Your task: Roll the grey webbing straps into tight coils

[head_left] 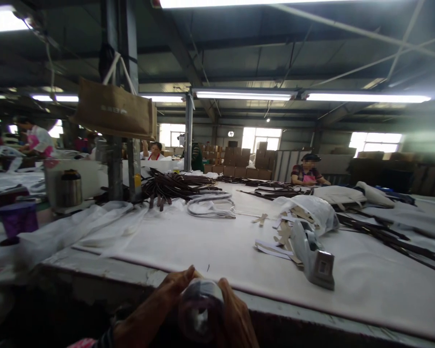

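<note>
At the table's front edge, my left hand [166,296] and my right hand [237,313] close round a clear, shiny roll [201,309] from its two sides. The roll has a hollow end facing me; it looks like plastic film or tape, but blur hides its exact kind. A grey tape dispenser [317,266] stands on the white tabletop [199,241] beyond my right hand. Behind the dispenser lie beige and white strips [282,239], some inside a clear plastic bag [321,212].
Dark brown straps [174,186] are piled at the far left, beside a white looped strap [212,205]. More dark straps [384,234] lie right. A canvas bag [116,108] hangs on a post [115,164]. A co-worker [307,171] sits across the table.
</note>
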{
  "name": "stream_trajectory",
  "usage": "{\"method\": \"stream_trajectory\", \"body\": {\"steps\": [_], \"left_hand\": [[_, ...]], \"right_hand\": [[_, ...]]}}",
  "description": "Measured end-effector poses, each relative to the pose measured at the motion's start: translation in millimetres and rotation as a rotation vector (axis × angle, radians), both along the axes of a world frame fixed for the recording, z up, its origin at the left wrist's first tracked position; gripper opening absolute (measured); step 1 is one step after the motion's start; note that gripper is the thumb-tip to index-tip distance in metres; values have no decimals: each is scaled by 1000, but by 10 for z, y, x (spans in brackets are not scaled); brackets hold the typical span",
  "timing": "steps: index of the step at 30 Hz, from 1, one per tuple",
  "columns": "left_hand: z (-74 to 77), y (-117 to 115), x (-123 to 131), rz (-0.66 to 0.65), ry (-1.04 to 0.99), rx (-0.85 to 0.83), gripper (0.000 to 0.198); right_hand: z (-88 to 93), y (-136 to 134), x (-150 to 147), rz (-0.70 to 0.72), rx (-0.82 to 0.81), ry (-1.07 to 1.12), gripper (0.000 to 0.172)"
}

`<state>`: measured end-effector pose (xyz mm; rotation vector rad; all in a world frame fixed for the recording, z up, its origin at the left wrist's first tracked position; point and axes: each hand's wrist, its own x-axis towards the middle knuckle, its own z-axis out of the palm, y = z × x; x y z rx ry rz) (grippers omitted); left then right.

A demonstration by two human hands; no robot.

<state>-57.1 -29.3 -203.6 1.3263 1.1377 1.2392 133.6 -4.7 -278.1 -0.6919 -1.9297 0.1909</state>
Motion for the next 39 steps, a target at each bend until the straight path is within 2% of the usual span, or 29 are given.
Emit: {"method": "stream_trajectory", "body": {"steps": [2,4,7,9,11,13,17,18,20,22,26,28,30,32,35,39], "left_hand": [[228,5,-117,-117,209,21,54],[562,28,-183,-232,472,90,46],[1004,171,-187,-244,779,203,44],[1094,362,-174,-206,922,364,36],[972,602,-189,-164,972,513,26],[685,841,-245,-168,933,549,20],[24,1165,-429,-219,821,414,18],[-89,1211,-477,-227,804,380,20],[-216,1281,-567,-264,767,320,26],[-227,1339,-640,-329,743,277,31],[-89,1411,-703,-436,736,250,32],[-16,1410,-683,-460,804,255,33],[23,1387,-631,-420,941,287,34],[12,1353,-561,-345,1053,333,31],[-79,1308,-490,-289,1064,365,31],[-169,1325,-565,-303,984,331,25]], "right_hand": [[228,131,-30,-39,118,-87,22],[518,265,-57,-107,241,-219,17],[924,486,-97,-175,452,-438,19],[1075,661,-132,-209,555,-526,19],[1085,838,-165,-205,545,-580,17],[967,980,-176,-143,395,-618,11],[607,1106,-97,145,-46,-649,43],[546,1123,-66,202,-123,-637,46],[489,1176,-15,263,-219,-597,40],[497,1268,9,317,-280,-571,33],[526,1480,-42,377,-340,-504,23],[503,1523,-114,356,-347,-466,17],[466,1505,-202,320,-352,-438,14],[436,1448,-280,282,-348,-416,15],[435,1382,-306,252,-342,-399,20],[500,1459,-126,372,-351,-451,18]]}}
